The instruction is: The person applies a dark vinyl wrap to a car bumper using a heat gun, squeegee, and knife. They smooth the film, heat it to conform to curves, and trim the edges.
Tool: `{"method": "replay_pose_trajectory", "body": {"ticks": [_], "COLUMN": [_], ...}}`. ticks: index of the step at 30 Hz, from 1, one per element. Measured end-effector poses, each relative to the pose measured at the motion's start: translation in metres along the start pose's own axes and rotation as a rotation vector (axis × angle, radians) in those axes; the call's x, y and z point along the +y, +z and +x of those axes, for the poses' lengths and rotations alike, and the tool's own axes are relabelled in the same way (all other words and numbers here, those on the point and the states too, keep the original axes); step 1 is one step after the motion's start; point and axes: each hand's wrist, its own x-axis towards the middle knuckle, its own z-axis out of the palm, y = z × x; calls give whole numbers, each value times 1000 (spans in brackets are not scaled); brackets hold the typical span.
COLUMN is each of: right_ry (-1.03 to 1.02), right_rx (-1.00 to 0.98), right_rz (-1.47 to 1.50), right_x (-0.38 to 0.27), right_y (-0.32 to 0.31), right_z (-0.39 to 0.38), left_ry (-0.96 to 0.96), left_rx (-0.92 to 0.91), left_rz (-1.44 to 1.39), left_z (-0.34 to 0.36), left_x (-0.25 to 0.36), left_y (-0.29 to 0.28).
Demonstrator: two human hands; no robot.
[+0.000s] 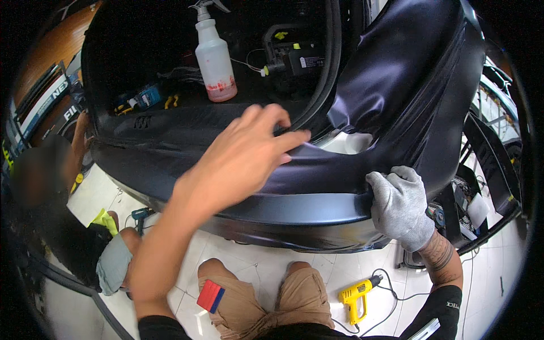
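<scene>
My bare left hand [246, 150] hovers over the car's rear bumper [306, 211], its fingers bent and apart with nothing visible in them. Slightly blurred, it reaches toward an edge of dark purple vinyl wrap film [408, 79]. This satin film drapes in folds over the car's rear corner. Between film edges, a pale bare patch of bodywork [347, 143] shows. In a grey knit glove, my right hand [399, 204] is closed at the bumper's right corner, gripping the film there; the pinched part is hidden by the fingers.
A spray bottle [214, 62] with reddish liquid stands in the open trunk near tools. A yellow heat gun [357, 297] and its cord lie on the tiled floor. On my thigh rests a red squeegee [211, 296]. Another person [56, 209] crouches at the left.
</scene>
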Motion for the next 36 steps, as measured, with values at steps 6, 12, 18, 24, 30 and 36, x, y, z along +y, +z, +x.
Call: {"method": "replay_pose_trajectory", "body": {"ticks": [6,12,18,24,30,36], "right_ry": [75,81,52,61,64,72], "right_rx": [-47,47,78,72,98,46], "right_rz": [25,-27,-61,-78,-12,-21], "right_x": [-3,-10,-8,-4,-8,-4], "right_y": [1,1,5,6,10,10], "right_z": [2,2,0,-4,1,-9], "left_ry": [200,-103,-311,40,-123,-157], "left_rx": [-501,-1067,-1387,-766,-78,247], "left_rz": [338,350,297,285,265,72], "left_z": [45,94,96,54,-43,-66], "left_x": [-5,17,14,-4,-2,-1], "left_y": [-22,-41,-22,-29,3,39]}}
